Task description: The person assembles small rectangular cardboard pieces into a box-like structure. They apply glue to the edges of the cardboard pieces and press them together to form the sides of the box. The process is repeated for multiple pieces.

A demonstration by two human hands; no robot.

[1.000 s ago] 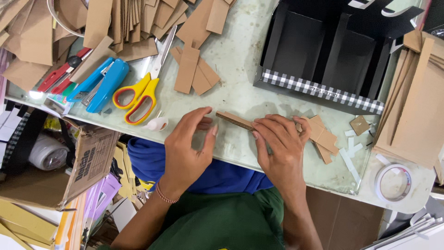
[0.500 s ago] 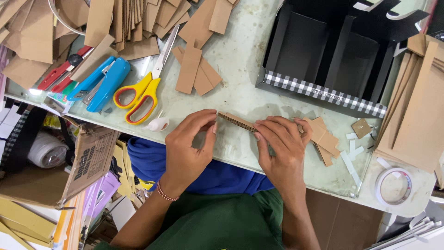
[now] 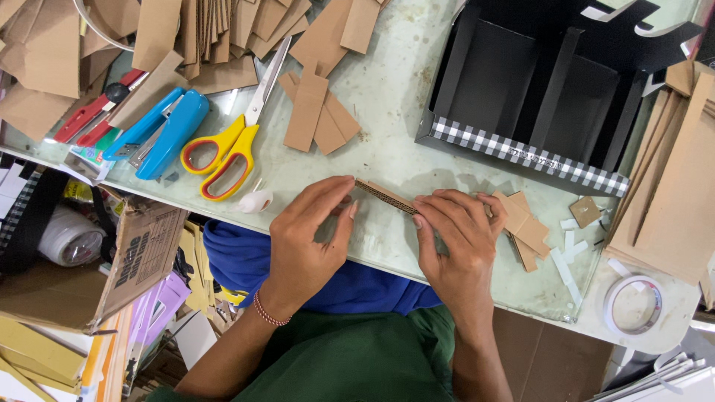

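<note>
A narrow strip of corrugated cardboard (image 3: 385, 196) stands on edge on the pale green tabletop (image 3: 402, 141). My left hand (image 3: 309, 234) pinches its left end with the fingertips. My right hand (image 3: 456, 242) holds its right end, fingers curled over the strip. A small stack of cut cardboard pieces (image 3: 525, 227) lies just right of my right hand.
Yellow-handled scissors (image 3: 231, 145) and a blue stapler (image 3: 160, 134) lie to the left, with a red cutter (image 3: 93, 115). Cardboard strips (image 3: 316, 112) fill the back. A black divided box with a checked rim (image 3: 536, 97) stands at the back right. A tape roll (image 3: 633, 304) sits near the right corner.
Both hands stay on the cardboard strip. The fingers have shifted only slightly along it.
</note>
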